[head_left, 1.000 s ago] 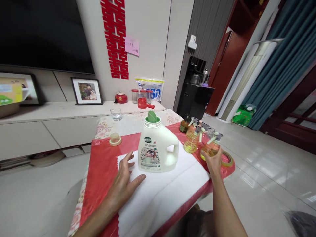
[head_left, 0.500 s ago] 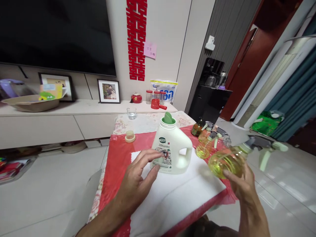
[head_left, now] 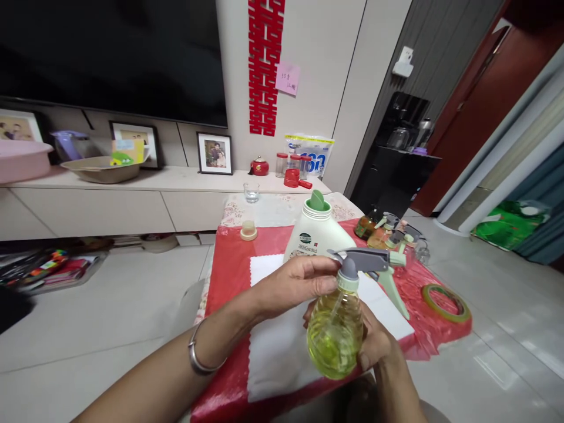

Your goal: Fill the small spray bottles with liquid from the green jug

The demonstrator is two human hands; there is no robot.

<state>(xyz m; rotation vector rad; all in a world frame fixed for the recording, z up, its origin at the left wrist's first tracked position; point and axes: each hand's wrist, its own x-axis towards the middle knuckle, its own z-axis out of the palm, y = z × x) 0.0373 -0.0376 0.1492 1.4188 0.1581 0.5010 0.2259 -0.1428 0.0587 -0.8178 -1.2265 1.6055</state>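
In front of me a yellow-tinted spray bottle (head_left: 335, 338), with liquid inside and a grey and pale green trigger head (head_left: 365, 258), is held slightly tilted. My right hand (head_left: 378, 341) wraps round its body from behind and the right. At the collar, my left hand (head_left: 299, 281) has its thumb and fingers closed against the neck; the far fingertips are hidden behind it. Just beyond stands a white detergent jug (head_left: 324, 232) with a green spout (head_left: 317, 201) and no cap on. A pale translucent cap (head_left: 248, 231) sits to the jug's left.
A white cloth (head_left: 273, 364) lies over the red table cover (head_left: 229, 282). Several other spray bottles (head_left: 383, 235) stand at the right, near a roll of tape (head_left: 446, 304). Toward the back is a drinking glass (head_left: 251, 192). The low cabinet (head_left: 198, 212) runs behind the table.
My right hand has brought the spray bottle in from the right to the front of the jug. My left hand has moved right, from beside the jug onto the bottle's neck.
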